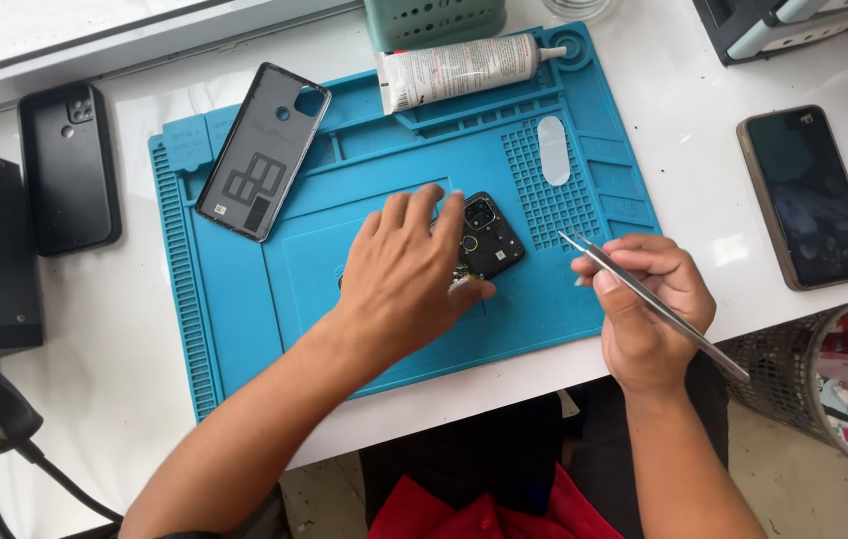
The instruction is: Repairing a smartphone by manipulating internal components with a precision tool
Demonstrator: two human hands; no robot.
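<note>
One opened phone (487,243), black with its camera exposed, is pinned by the left hand (406,274); one pair of tweezers (643,296) is gripped in the right hand (646,304).

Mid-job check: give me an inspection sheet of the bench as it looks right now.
Surface: white table with a blue mat on it.
Job's things: opened phone on the mat, under the left hand; tweezers in the right hand; back cover lying inner side up on the mat.
Clutter: glue tube, black phone at left, dark phone at right, green basket.
Grippers: left hand presses the opened phone; right hand pinches the tweezers, tips clear of the phone.
Cables: black cable at lower left.
Surroundings: mesh bin with scraps at right.
</note>
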